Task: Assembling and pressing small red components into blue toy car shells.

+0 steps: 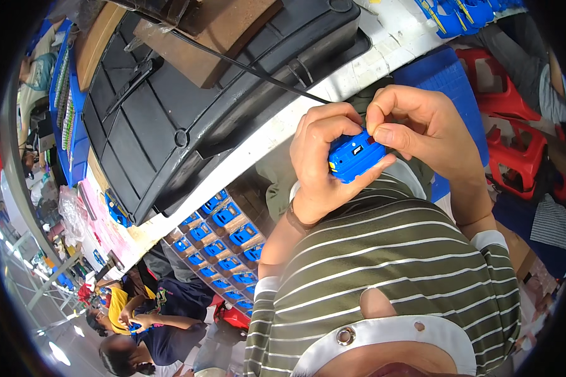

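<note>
My left hand is wrapped around a blue toy car body, fingers over its far side and thumb along its near side. The car body carries a small black-and-white label and a yellow patch at its left end. At its right end, my right hand has thumb and forefinger pinched together, touching the car body. A small dark red spot shows beside those fingertips; what they pinch is hidden. Both hands are held in front of my striped shirt, beyond the table's near edge.
A large black plastic case lies on the white table, with a brown board on top. A black cable runs toward my hands. Left of me, a partitioned box holds several blue car bodies. Red stools stand right.
</note>
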`<act>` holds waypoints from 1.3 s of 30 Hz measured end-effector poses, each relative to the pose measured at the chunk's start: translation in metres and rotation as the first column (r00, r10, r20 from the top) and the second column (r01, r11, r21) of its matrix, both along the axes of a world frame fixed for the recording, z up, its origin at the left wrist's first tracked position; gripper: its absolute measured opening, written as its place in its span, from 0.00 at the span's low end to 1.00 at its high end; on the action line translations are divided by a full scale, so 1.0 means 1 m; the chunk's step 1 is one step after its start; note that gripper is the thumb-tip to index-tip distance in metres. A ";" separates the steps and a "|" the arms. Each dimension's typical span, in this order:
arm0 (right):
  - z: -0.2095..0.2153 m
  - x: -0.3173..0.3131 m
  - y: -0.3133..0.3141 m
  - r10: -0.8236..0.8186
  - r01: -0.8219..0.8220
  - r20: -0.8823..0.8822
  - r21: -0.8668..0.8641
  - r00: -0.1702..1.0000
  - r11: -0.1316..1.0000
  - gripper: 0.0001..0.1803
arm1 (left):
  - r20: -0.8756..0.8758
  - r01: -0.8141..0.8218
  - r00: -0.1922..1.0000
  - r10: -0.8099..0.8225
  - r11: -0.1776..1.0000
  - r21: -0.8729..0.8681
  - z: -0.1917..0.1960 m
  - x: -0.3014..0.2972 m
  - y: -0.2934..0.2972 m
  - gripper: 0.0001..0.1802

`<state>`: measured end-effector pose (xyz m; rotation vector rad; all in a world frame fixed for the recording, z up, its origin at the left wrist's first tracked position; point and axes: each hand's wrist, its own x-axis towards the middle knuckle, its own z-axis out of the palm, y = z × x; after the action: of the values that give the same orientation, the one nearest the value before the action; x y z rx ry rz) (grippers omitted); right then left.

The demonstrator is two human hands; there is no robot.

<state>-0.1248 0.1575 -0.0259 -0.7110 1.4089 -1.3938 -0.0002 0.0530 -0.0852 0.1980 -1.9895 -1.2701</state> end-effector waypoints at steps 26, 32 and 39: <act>0.002 -0.010 -0.001 0.121 -0.127 0.088 0.064 0.989 0.990 0.06 | -0.106 -0.048 0.994 0.039 0.995 -0.083 -0.004 -0.004 -0.001 0.28; -0.006 -0.012 -0.003 0.155 -0.155 0.101 -0.013 0.983 0.988 0.08 | -0.123 -0.025 0.992 0.024 1.000 -0.012 -0.008 -0.004 0.002 0.28; -0.008 0.010 -0.005 -0.057 0.069 0.130 -0.090 0.990 0.994 0.10 | -0.307 0.029 0.952 0.021 0.987 0.158 -0.011 -0.008 0.006 0.30</act>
<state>-0.1148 0.1527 -0.0336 -0.6305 1.2826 -1.5361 -0.0080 0.0588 -0.0962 0.0676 -1.6247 -1.3739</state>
